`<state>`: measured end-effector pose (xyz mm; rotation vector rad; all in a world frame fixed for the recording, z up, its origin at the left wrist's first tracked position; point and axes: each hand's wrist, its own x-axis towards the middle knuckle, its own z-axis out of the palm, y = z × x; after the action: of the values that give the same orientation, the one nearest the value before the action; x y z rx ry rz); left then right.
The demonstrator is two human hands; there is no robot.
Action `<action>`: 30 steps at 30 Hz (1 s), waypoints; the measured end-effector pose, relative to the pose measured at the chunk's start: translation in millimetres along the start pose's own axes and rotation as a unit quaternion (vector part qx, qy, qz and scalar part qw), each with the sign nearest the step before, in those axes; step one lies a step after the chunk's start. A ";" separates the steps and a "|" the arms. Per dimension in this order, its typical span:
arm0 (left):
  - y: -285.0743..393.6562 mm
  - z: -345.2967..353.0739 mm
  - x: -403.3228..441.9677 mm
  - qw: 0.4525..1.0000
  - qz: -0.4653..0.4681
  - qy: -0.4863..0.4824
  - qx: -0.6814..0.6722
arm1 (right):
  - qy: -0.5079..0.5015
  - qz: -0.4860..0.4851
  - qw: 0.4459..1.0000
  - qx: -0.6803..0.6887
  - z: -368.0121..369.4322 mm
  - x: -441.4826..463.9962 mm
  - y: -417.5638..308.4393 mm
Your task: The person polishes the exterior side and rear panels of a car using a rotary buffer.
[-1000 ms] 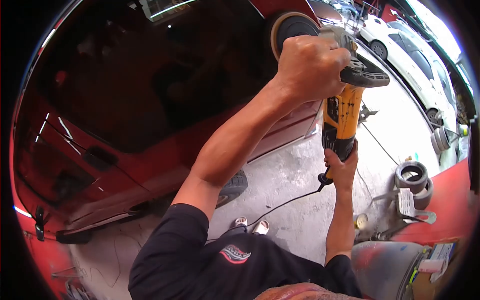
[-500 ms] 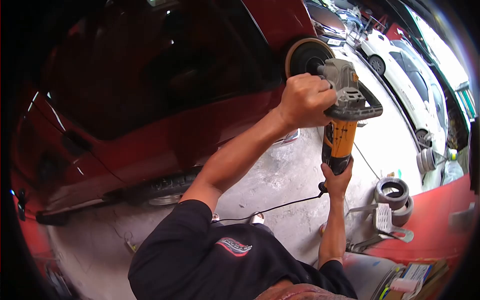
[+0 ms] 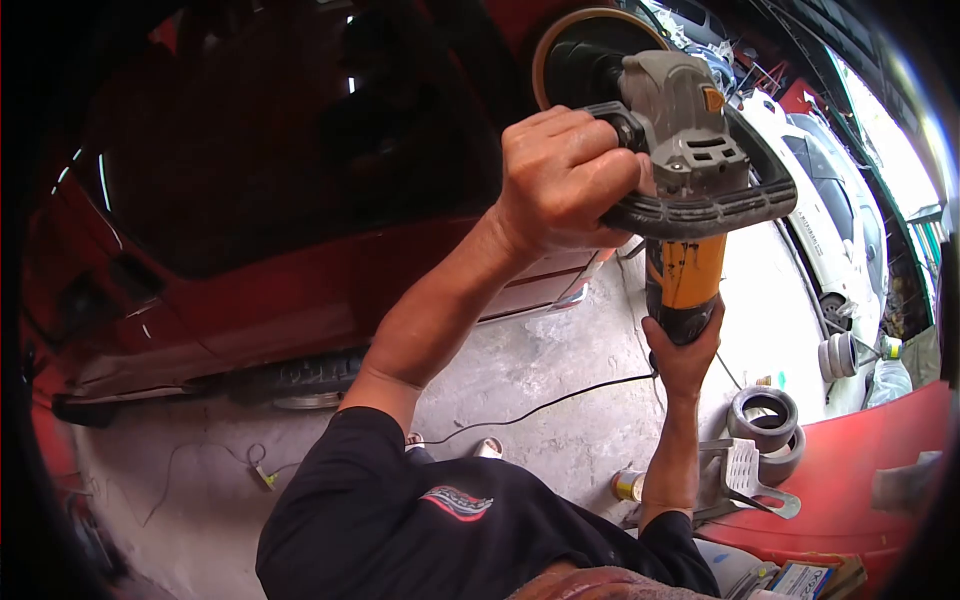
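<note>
My left hand [image 3: 570,180] is wrapped round the black loop handle [image 3: 700,208] near the grey head of a yellow polisher [image 3: 692,272]. Lower down, my right hand [image 3: 688,350] grips the black rear end of the same tool, its thumb and fingers on either side. The round pad [image 3: 580,62] at the tool's head is against or just off the red vehicle [image 3: 290,290] beside its dark window; contact cannot be made out. A black cord [image 3: 540,405] runs from the tool's rear across the floor.
Stacked tires [image 3: 765,418] and a white plastic chair [image 3: 742,470] stand at the lower right, near a can [image 3: 628,485] and a red panel [image 3: 850,480]. White cars [image 3: 815,200] are parked at the upper right. A thin cord with a yellowish piece [image 3: 265,477] lies at the lower left.
The polisher first came down a little, then went up and looks nearer to the camera. Both hands have kept their hold on it. The view has shifted over the floor and vehicle.
</note>
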<state>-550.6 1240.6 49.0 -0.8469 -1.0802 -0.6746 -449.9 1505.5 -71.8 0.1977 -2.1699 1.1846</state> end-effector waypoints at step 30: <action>-23.3 -78.7 92.9 0.984 0.115 0.135 0.012 | 0.014 -0.155 0.988 0.012 19.2 9.2 -113.9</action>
<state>-501.3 1155.4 124.4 -0.8182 -0.7328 -0.5621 -418.4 1425.6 6.0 0.5066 -2.0121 1.0287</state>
